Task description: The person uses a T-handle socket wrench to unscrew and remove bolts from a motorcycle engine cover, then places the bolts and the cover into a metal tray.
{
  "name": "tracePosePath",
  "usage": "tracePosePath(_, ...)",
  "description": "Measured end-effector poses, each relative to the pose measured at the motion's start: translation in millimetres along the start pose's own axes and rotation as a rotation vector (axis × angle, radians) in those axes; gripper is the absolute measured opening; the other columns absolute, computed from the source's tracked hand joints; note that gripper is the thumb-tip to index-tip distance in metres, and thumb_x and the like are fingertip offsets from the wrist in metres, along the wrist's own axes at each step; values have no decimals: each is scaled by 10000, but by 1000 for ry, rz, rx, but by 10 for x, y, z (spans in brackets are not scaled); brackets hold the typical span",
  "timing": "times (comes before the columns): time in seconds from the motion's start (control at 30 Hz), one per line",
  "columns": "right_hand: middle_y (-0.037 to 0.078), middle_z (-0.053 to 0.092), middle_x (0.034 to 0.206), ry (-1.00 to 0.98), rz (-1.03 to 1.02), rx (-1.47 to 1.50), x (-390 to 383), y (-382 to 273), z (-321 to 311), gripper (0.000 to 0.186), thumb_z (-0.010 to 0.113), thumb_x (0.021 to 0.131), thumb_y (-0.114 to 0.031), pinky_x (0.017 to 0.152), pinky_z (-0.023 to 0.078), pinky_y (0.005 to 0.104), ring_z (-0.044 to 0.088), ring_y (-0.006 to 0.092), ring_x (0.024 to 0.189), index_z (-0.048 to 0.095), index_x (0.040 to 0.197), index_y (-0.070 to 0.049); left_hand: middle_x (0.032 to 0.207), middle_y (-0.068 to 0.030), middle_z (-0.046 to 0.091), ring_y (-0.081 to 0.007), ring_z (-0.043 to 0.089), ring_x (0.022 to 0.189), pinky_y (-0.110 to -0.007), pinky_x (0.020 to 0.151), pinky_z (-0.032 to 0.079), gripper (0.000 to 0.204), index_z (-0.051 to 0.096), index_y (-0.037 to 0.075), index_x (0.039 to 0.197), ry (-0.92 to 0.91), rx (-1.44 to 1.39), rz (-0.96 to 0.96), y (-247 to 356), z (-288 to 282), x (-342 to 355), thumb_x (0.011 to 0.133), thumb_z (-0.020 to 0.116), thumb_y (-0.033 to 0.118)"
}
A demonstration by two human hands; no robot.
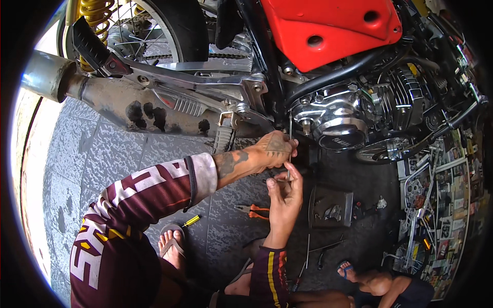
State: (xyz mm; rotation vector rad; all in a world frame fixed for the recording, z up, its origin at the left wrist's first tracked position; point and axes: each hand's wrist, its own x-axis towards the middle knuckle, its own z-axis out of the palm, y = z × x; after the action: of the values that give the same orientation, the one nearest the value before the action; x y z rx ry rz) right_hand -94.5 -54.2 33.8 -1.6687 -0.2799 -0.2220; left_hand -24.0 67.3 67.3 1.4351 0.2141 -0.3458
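Note:
My left hand (275, 151) has its fingers curled round a thin metal rod (290, 123) standing beside the chrome engine cover (336, 115), near the lower frame. Below it, my right hand (285, 200) pinches the lower part of the same rod between bent fingers. The motorcycle's rear footpeg (224, 136) and rusty exhaust pipe (118, 105) are left of my hands. The red side panel (328, 36) is above the engine. What the rod's upper end fits onto is too small to tell.
Orange-handled pliers (259, 210), a yellow screwdriver (191, 222) and a metal tray (345, 205) with small parts lie on the tiled floor (118, 159). Parts lie on a printed mat (447, 205) at right. Another person's bare leg (375, 282) is at lower right.

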Motion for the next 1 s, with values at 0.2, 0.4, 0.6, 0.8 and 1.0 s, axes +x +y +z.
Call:
tracePosePath(0.2,-5,507,712,86,-140,110,86,248,-49,188,536,917,-145,457,347,180,439,49,554,608,1001,7,494,15,390,-82,319,377,-262,358,228,351,557,47,759,-45,-9,31,57,34,-34,939,459,332)
tracePosePath(0.4,-36,335,539,401,267,598,101,1,177,367,336,986,-316,376,249,182,282,37,415,522,1154,-49,495,43,356,-58,286,377,-238,342,197,334,528,57,767,-74,-109,5,19,81,-9,947,452,328)
tracePosePath(0.6,-34,362,541,228,364,499,-46,-26,193,353,344,987,-308,382,266,180,300,33,421,522,1148,-49,499,-11,439,-108,373,376,-287,360,269,349,588,61,742,18,-86,14,-4,-23,11,929,462,326)
tracePosePath(0.8,8,530,615,32,168,-58,16,34,12,356,373,986,-276,412,316,183,423,37,463,595,933,-3,508,41,368,-55,279,369,-236,337,189,326,541,48,766,19,-154,51,21,45,-2,951,453,302)
tracePosePath(1.0,23,425,471,262,460,498,-62,-89,380,498,351,966,-445,358,267,212,349,88,368,528,780,-19,508,39,386,-61,299,380,-228,352,224,318,551,45,776,27,-108,36,38,65,27,949,456,295)
